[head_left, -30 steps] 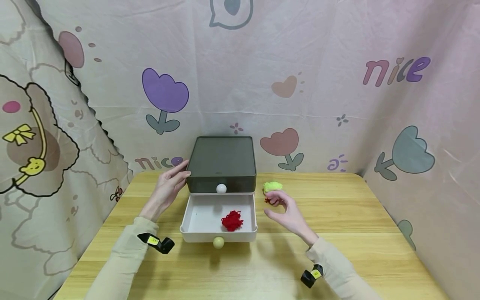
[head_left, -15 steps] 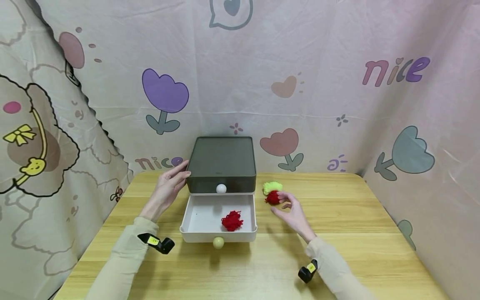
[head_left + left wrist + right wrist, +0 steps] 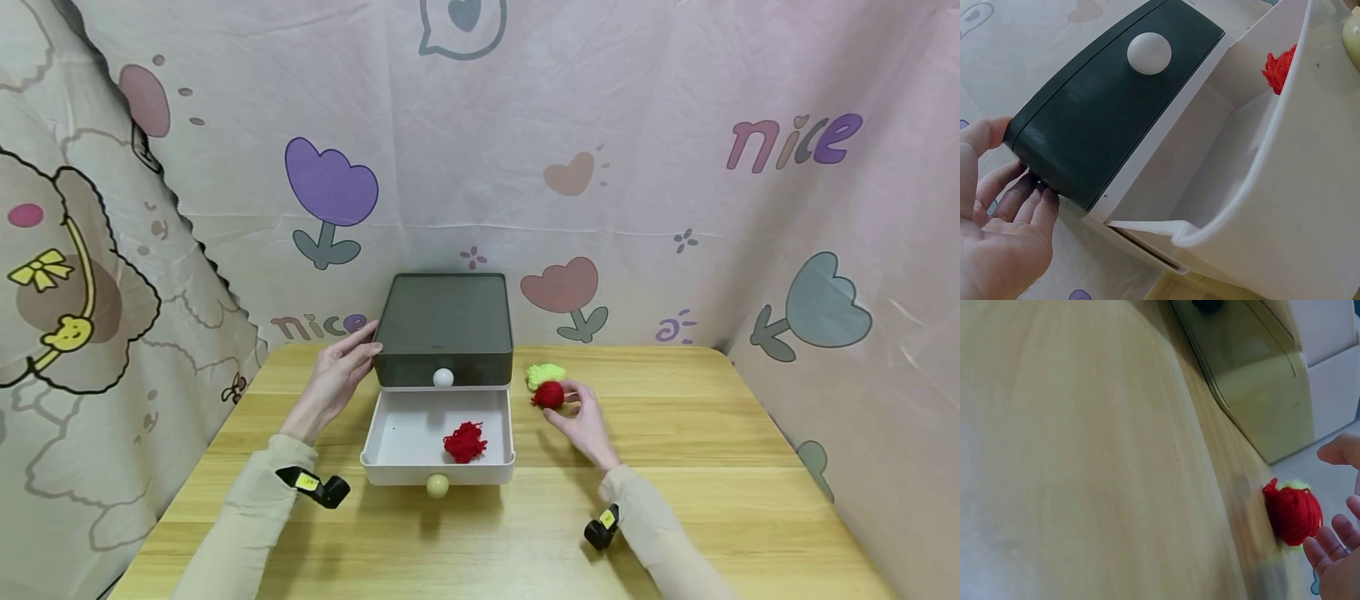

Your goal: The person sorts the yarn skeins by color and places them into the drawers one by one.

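Observation:
A small drawer unit (image 3: 442,312) with a dark green top stands at the back of the table, its pale lower drawer (image 3: 390,475) pulled out. A loose red yarn ball (image 3: 465,442) lies in that drawer. My left hand (image 3: 336,379) rests its fingers and thumb against the unit's left front corner, which the left wrist view shows closely. Right of the unit, a second red yarn ball (image 3: 548,394) sits on the table in front of a yellow-green yarn ball (image 3: 545,375). My right hand (image 3: 587,421) is beside this red ball, thumb and fingers spread at its right side.
The wooden table (image 3: 712,467) reaches far to the right and toward me. A printed cloth (image 3: 637,208) hangs close behind the table's back edge. A yellow knob (image 3: 437,486) juts from the drawer front, and a white knob (image 3: 443,377) from the green one above.
My right hand has moved right and slightly down, to the right side of the red ball on the table, which it had mostly covered. My left hand has stayed on the unit.

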`<state>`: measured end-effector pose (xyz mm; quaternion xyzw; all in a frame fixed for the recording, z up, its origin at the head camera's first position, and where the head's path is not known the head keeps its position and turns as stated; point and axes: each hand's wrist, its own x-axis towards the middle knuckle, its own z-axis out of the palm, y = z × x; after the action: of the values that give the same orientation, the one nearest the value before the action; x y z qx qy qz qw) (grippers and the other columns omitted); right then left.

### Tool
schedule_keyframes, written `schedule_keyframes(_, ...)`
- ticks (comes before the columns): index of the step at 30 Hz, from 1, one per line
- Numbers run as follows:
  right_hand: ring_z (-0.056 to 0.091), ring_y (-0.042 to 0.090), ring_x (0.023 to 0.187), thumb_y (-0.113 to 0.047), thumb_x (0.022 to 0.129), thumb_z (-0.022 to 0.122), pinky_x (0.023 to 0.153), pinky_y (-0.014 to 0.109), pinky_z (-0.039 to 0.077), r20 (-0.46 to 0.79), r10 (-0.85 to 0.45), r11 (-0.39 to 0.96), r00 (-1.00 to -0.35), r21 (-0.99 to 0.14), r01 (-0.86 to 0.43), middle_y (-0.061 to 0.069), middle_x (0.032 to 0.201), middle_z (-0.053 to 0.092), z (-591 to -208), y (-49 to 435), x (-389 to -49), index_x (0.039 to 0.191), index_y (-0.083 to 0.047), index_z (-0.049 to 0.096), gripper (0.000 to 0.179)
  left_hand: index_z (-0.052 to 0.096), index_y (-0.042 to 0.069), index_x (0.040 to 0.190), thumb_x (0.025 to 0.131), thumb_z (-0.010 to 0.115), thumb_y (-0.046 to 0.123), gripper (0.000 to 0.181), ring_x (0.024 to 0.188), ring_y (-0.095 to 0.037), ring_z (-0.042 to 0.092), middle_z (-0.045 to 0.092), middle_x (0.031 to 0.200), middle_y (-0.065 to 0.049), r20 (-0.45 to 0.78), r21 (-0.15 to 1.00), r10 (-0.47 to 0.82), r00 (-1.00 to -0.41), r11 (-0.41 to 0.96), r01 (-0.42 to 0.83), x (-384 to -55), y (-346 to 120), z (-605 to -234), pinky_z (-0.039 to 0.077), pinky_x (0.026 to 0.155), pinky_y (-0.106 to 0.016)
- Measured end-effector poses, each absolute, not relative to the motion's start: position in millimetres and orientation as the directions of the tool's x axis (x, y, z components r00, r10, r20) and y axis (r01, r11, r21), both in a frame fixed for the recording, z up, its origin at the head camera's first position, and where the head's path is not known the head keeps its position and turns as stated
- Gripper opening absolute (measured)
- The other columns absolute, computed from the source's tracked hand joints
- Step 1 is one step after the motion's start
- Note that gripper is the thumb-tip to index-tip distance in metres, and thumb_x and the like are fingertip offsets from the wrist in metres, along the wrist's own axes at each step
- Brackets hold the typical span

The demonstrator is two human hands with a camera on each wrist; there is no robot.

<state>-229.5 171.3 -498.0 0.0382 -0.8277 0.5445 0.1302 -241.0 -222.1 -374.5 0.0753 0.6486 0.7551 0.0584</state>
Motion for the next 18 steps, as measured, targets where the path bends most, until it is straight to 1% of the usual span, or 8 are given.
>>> schedule_keyframes(4, 0.058, 0.041, 0.112, -0.002, 0.08, 0.079, 0.094, 0.051, 0.054, 0.247, 0.099, 0.398, -0.964, -0.898, -0.189, 0.028, 0.126, 0.056, -502.7, 171.6, -234.3, 0.13, 0.008, 0.055, 0.057, 0.026, 0.004, 0.159, 0.102, 0.055, 0.011, 0.064, 0.159, -0.026, 0.008, 0.004, 0.172, -0.007, 0.041, 0.987, 0.186, -0.982, -0.161, 0.011, -240.8, -222.5, -374.6, 0.013, 0.129, -0.044)
schedule_keyframes(11, 0.058, 0.037, 0.109, -0.005, 0.08, 0.079, 0.09, 0.041, 0.055, 0.206, 0.128, 0.414, -0.97, -0.9, -0.137, 0.027, 0.128, 0.054, -507.5, 171.7, -238.1, 0.133, 0.007, 0.053, 0.06, 0.026, 0.003, 0.158, 0.102, 0.055, 0.009, 0.063, 0.159, -0.025, 0.008, 0.005, 0.172, -0.007, 0.049, 0.984, 0.187, -0.981, -0.178, 0.015, -240.2, -221.6, -374.3, 0.013, 0.129, -0.044)
schedule_keyframes(18, 0.059, 0.036, 0.106, -0.007, 0.08, 0.08, 0.088, 0.038, 0.054, 0.209, 0.141, 0.441, -0.968, -0.888, -0.127, 0.026, 0.128, 0.053, -510.9, 170.7, -241.8, 0.133, 0.006, 0.053, 0.061, 0.027, 0.002, 0.158, 0.102, 0.054, 0.009, 0.063, 0.159, -0.025, 0.007, 0.004, 0.172, -0.007, 0.053, 0.983, 0.188, -0.981, -0.181, 0.018, -239.1, -221.8, -374.2, 0.011, 0.129, -0.044)
